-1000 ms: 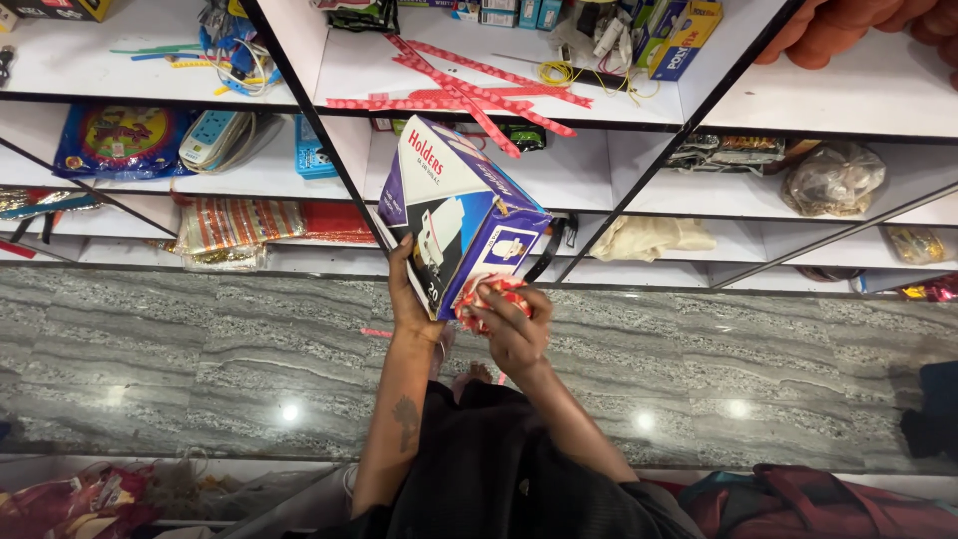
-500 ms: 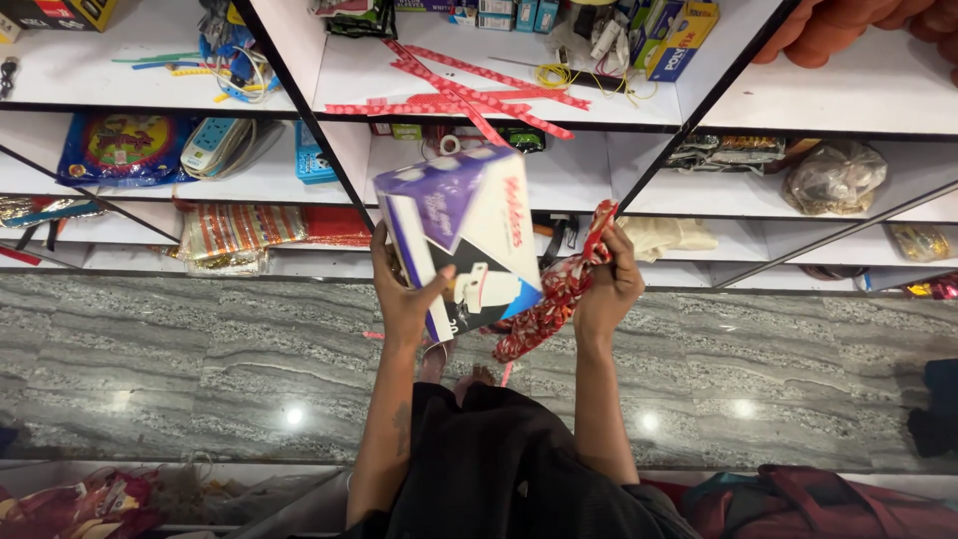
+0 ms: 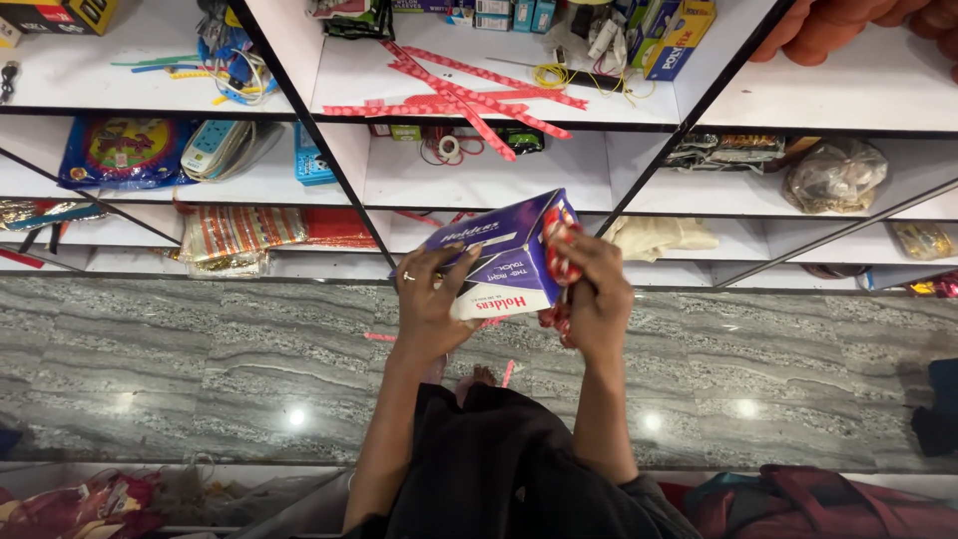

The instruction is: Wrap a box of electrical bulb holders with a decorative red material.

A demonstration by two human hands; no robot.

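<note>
Centre of frame: my left hand grips the box, a purple-and-white carton, fingers wrapped over its left side and top edge, thumb underneath. My right hand is closed on the box's right end, pinching a red patterned strip against the open flap; more of that strip hangs below my palm. Box sits in the air between both hands, tilted, in front of the shelf, above the grey marble floor.

Handling, my guess: thin cardboard, light, probably part empty, so it dents if squeezed hard. Best hold is along the edges and corners where the card is stiffest, not the flat faces. Printed surface looks glossy, a bit slippery, so wrap fingers round an edge. Strip looks soft, floppy, foil-like; it will crease and tangle, so pinch it near the end.

Around: loose red strips lie crossed on the shelf in the upper centre. Blue packet upper left. Clear bag upper right. Small red bits on the floor near my feet.
</note>
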